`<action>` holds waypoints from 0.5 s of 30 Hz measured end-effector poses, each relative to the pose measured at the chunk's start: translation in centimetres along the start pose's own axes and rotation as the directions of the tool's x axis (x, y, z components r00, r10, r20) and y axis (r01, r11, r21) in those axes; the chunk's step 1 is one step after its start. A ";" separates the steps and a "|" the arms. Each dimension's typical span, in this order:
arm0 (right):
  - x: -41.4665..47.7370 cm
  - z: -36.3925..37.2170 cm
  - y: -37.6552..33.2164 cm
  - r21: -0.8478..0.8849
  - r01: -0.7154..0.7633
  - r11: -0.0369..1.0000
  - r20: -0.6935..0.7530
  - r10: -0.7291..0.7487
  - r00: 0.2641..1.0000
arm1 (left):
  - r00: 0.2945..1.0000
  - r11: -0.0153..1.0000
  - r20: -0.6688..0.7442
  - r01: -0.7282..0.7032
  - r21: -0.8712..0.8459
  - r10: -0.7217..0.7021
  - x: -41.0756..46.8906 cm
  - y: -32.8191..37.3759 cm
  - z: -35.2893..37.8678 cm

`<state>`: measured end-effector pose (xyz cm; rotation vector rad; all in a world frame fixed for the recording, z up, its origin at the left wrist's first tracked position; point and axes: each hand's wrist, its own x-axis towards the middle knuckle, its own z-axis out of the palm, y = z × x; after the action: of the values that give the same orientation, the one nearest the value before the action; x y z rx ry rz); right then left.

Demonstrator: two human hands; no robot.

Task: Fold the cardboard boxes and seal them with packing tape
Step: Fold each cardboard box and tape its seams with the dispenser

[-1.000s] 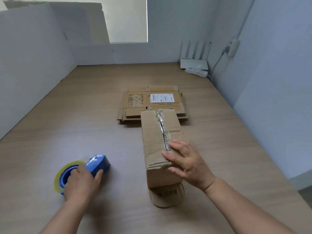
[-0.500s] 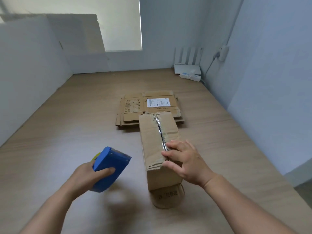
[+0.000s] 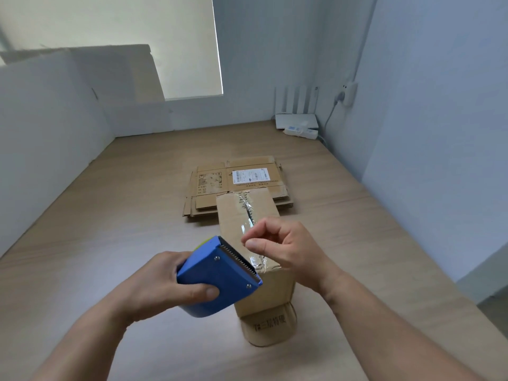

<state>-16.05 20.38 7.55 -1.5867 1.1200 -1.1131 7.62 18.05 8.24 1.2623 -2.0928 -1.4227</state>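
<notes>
While the left hand (image 3: 162, 284) wraps its grip round the body of a blue tape dispenser (image 3: 220, 273), thumb along the near side and fingers behind, the serrated blade (image 3: 239, 259) points up and to the right, over the near end of the cardboard box (image 3: 233, 215). The right hand (image 3: 291, 248) hovers just beyond the blade, its grip nearly closed: thumb and forefinger pinch together on what looks like the free end of a strip of clear tape (image 3: 257, 261) that runs from the blade; the other fingers curl under.

The box stands on the wooden worktop (image 3: 110, 229), long side running away from the person. Its top flaps are down and meet along a centre seam covered by crinkled tape (image 3: 246, 202), so what is inside cannot be seen. At the near end a rounded flap (image 3: 270, 324) with printed characters lies out on the worktop.

Behind the box, touching its far end, sits a stack of flattened cartons (image 3: 209, 188); the top one bears a white shipping label (image 3: 250, 176). In the far right corner are a white router (image 3: 297, 121) and a power strip (image 3: 301, 132).
</notes>
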 end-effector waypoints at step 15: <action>-2.2 -4.7 3.9 0.065 -0.212 0.975 -0.501 0.216 0.838 | 0.973 0.966 -0.044 0.231 0.113 -0.228 -2.1 -1.6 -6.4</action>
<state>-21.69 20.94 4.42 -1.1454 1.5917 -1.4191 13.89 15.74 10.23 1.6081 -2.0917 -1.3768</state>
